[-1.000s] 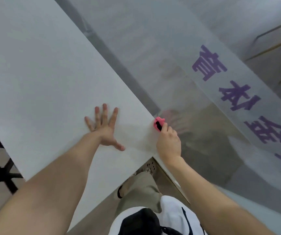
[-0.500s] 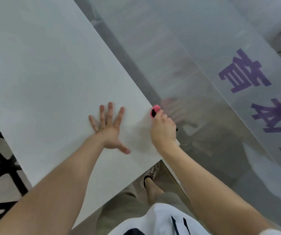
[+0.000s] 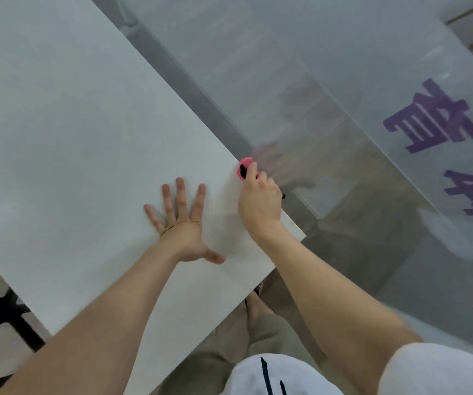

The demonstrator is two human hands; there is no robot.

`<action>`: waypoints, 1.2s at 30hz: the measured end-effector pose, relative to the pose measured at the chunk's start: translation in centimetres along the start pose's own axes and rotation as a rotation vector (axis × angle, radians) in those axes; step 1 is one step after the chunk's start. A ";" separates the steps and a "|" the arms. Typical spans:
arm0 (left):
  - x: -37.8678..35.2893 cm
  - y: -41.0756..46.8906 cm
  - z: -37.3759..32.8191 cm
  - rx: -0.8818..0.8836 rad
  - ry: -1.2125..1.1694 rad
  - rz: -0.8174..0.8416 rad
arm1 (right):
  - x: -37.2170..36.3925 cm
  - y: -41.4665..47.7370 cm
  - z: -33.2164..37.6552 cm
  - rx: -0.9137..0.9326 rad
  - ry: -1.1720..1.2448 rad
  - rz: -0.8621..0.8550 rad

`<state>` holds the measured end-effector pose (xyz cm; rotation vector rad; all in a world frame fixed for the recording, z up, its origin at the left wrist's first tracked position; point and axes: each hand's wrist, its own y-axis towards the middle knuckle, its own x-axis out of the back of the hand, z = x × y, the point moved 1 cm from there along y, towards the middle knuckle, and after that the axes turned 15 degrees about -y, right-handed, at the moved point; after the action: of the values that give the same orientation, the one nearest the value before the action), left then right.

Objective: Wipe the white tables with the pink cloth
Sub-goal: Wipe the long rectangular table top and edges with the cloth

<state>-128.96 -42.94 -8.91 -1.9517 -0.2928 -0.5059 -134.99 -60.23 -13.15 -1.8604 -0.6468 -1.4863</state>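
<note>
Pink cloth (image 3: 242,166) — right grip (image 3: 259,203), purple 育 (image 3: 435,118)

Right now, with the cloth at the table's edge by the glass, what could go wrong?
1. The pink cloth sits bunched at the very edge of the white table; a further stroke may slip off it, and the right hand could knock the glass partition.
2. The left hand lies flat near the table's corner; the patch under it may go unwiped.
</note>
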 end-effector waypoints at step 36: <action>0.5 -0.1 -0.5 0.016 0.017 0.025 | -1.5 -5.5 -3.7 -0.366 0.207 -0.261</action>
<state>-128.66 -43.36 -8.35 -1.9318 -0.2608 -0.5027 -141.74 -59.37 -13.05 -1.9015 -0.5616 -2.0521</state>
